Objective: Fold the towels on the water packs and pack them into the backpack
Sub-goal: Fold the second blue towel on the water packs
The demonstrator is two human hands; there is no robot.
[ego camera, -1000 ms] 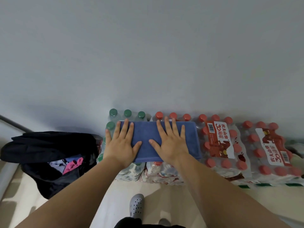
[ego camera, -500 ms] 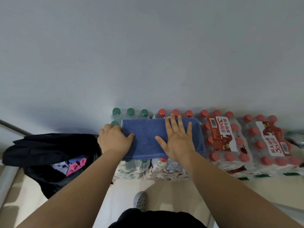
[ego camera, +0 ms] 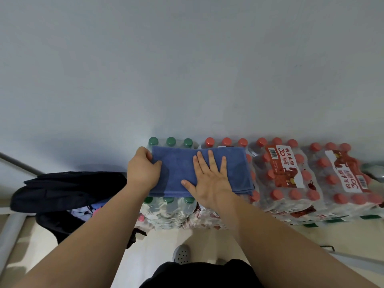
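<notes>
A blue towel (ego camera: pixel 234 163), folded into a rectangle, lies flat on the green-capped and red-capped water packs (ego camera: pixel 172 206) against the wall. My left hand (ego camera: pixel 143 170) grips the towel's left edge, fingers curled around it. Flat on the towel's middle rests my right hand (ego camera: pixel 209 179), palm down with fingers spread. A black backpack (ego camera: pixel 68 190) stands open on the floor to the left of the packs, with light and pink cloth showing inside.
More red-capped water packs (ego camera: pixel 291 173) with red and white labels stretch to the right along the wall. A grey bar (ego camera: pixel 18 163) slants at the far left. My grey shoe (ego camera: pixel 181 254) is on the pale floor below the packs.
My left hand went from lying flat on the towel to curling around its left edge. My right hand slid slightly right and stays flat on the towel.
</notes>
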